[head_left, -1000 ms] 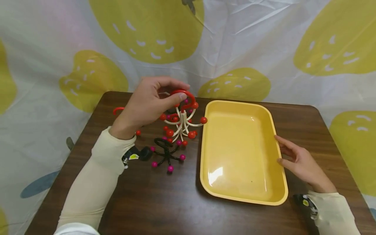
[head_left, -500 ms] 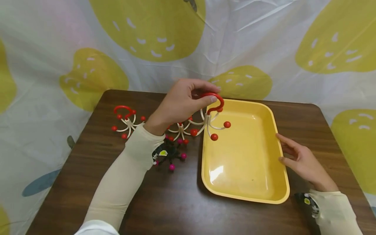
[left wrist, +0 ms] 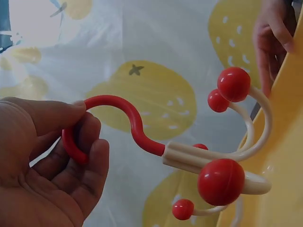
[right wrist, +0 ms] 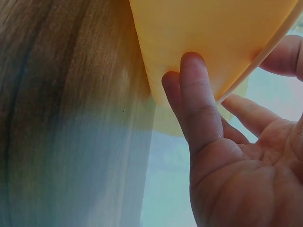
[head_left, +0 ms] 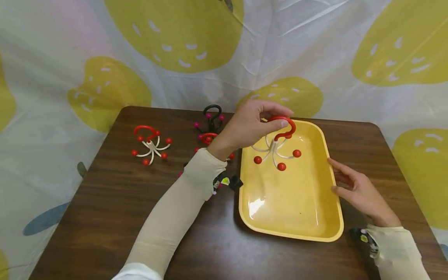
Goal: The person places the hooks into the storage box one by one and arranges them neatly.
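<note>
My left hand (head_left: 245, 125) pinches the ball-tipped octopus hanger (head_left: 273, 146) over the yellow tray (head_left: 290, 202) my right hand (head_left: 360, 194) loosely touches; placing it likely needs lowering

A cream hanger (head_left: 274, 147) with a red hook (head_left: 293, 127) and red ball tips (head_left: 281, 167) hangs upright above the yellow tray (head_left: 290, 206), which lies flat right of the frame's centre.
</note>
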{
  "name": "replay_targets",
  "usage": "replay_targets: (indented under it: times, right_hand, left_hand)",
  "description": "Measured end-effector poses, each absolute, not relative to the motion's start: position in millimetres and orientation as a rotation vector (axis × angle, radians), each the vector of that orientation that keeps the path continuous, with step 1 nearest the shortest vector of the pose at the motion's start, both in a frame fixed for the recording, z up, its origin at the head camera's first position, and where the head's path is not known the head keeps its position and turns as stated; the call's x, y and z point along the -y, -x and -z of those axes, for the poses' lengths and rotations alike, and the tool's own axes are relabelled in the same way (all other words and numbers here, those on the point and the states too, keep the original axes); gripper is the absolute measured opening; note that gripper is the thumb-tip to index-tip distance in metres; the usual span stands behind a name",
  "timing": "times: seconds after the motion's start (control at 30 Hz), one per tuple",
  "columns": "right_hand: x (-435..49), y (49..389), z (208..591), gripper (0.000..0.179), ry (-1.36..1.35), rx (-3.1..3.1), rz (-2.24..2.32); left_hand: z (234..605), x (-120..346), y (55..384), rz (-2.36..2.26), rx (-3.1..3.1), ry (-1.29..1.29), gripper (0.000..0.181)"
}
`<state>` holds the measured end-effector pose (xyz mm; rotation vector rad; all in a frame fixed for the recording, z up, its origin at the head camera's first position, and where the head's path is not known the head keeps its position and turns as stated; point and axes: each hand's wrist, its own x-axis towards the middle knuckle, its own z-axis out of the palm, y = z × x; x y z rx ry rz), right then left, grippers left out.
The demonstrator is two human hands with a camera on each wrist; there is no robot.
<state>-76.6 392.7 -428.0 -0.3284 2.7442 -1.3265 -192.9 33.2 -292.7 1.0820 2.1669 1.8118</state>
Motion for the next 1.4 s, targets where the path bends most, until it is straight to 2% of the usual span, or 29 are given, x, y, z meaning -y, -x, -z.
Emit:
replay_targets:
  times: [0.27,0.83,1.4]
  right_hand:
    - [-391,77,428,0.078,0.327,-2.743,1.319]
    - [-390,70,425,0.077,0.294,-2.738,1.315]
    - [-381,74,434,0.075,0.346,-2.702,1.345]
  left_hand:
    - [308,-59,203,-1.786,-2.151,-1.138,0.023]
    - [324,-125,218,-1.549,-2.156,-1.027,0.025]
    - [368,-144,239,-1.567,-2.101,-0.99,0.02]
